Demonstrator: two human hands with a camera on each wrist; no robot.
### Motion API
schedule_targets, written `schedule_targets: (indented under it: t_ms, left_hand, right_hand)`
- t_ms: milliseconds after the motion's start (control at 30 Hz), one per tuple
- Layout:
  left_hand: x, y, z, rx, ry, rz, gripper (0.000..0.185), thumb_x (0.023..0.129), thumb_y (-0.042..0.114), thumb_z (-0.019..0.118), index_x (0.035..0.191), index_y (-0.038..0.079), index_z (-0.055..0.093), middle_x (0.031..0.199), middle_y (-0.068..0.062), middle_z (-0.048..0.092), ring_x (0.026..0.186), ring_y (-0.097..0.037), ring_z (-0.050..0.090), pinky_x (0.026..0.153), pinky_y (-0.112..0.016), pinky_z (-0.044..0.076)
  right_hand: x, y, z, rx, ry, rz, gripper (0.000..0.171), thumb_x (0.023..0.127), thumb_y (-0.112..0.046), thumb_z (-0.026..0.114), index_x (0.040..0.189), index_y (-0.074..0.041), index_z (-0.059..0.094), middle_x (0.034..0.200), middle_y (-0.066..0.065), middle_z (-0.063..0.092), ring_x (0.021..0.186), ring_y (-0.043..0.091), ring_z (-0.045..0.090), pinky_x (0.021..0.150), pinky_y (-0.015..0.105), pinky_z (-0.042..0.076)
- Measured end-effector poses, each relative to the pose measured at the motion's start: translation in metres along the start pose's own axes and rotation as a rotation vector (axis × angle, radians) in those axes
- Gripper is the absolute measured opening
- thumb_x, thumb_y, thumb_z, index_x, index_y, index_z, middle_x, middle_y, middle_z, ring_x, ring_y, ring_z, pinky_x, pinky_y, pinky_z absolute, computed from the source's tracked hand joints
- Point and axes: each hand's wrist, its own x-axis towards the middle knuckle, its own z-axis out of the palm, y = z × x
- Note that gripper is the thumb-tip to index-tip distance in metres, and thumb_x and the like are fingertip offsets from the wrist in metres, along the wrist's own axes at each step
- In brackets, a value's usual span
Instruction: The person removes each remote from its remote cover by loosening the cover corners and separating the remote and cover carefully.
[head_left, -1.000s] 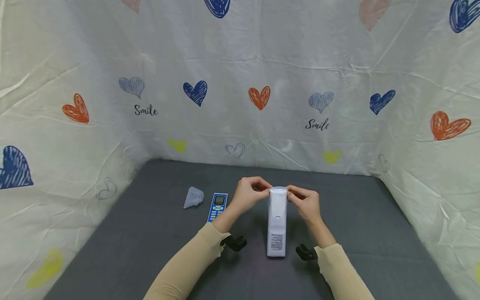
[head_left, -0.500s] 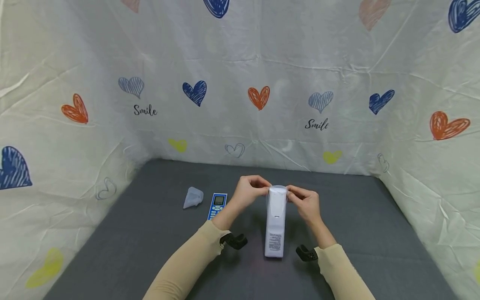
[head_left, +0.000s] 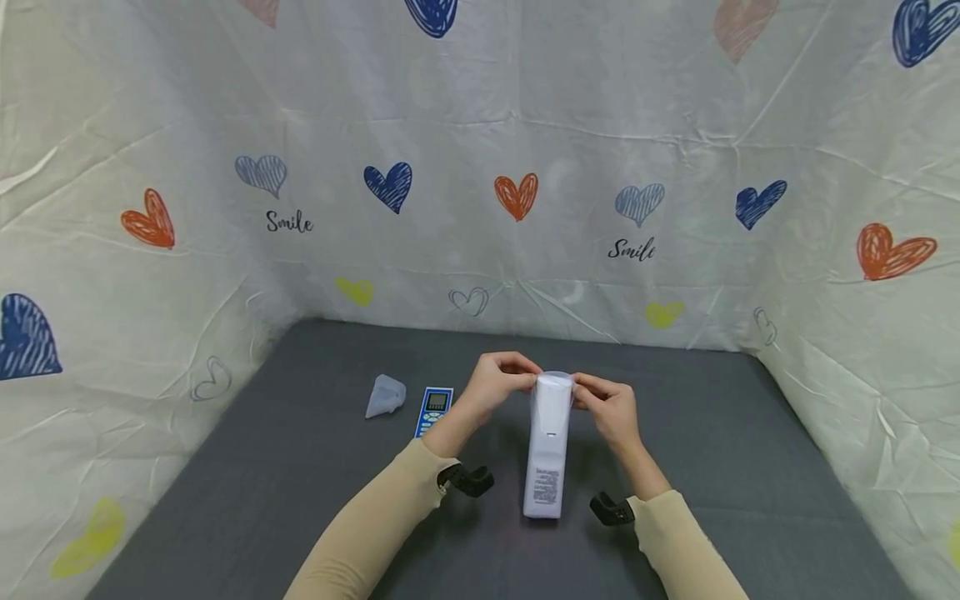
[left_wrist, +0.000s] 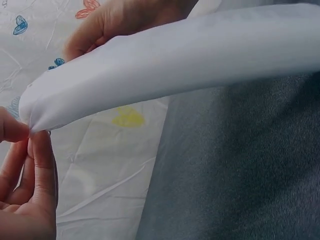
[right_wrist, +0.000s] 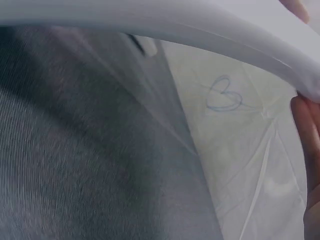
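A white remote control [head_left: 549, 454], its back with a printed label facing the head camera, hangs between the hands over the table. A thin clear film sleeve [head_left: 534, 392] seems to wrap it, gathered at its far end. My left hand [head_left: 493, 385] pinches that end from the left, thumb against fingers; the left wrist view shows small creases in the film at the fingertips [left_wrist: 34, 135]. From the right, my right hand [head_left: 611, 408] pinches the same end. In the right wrist view the remote's side hides part of that hand.
To the left on the dark grey table [head_left: 712, 450] lies a blue remote control [head_left: 433, 410], partly behind the left forearm. A crumpled translucent piece [head_left: 386, 395] lies left of it. A heart-print curtain [head_left: 450, 242] closes off the back and sides.
The near end of the white remote has swung slightly left and towards me. Both hands keep their pinch at the far end, almost in place.
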Motion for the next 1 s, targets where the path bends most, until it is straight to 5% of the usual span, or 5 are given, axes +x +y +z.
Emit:
schedule_targets:
  t_ms: [467,633,1000]
  left_hand:
    - [0.008,-0.001,-0.003,-0.125,-0.051,-0.127,0.012,0.083,-0.004,0.062,0.094,-0.009,0.067,0.082,-0.003,0.067,0.071,-0.015,0.062,0.070,-0.030,0.054]
    - [0.010,-0.004,-0.004,-0.126,-0.070,-0.129,0.013,0.084,-0.005,0.061,0.096,-0.009,0.066,0.082,-0.002,0.067,0.072,-0.014,0.063,0.071,-0.030,0.054]
    - [0.006,0.006,-0.002,-0.067,-0.063,-0.037,0.018,0.085,0.002,0.066,0.101,-0.007,0.064,0.087,-0.001,0.068,0.079,-0.014,0.065,0.075,-0.034,0.056]
  right_hand:
    - [0.000,-0.008,0.002,0.090,0.017,0.220,0.025,0.086,0.005,0.062,0.105,0.021,0.061,0.074,-0.008,0.071,0.061,0.010,0.068,0.062,0.028,0.058]
    - [0.001,-0.008,0.004,0.119,0.018,0.293,0.023,0.086,0.003,0.062,0.104,0.017,0.063,0.073,-0.004,0.071,0.061,0.012,0.068,0.063,0.030,0.058]
    - [0.004,-0.018,0.001,0.136,-0.002,0.277,0.021,0.087,0.001,0.064,0.104,0.012,0.064,0.082,-0.005,0.072,0.069,0.012,0.069,0.068,0.029,0.058]
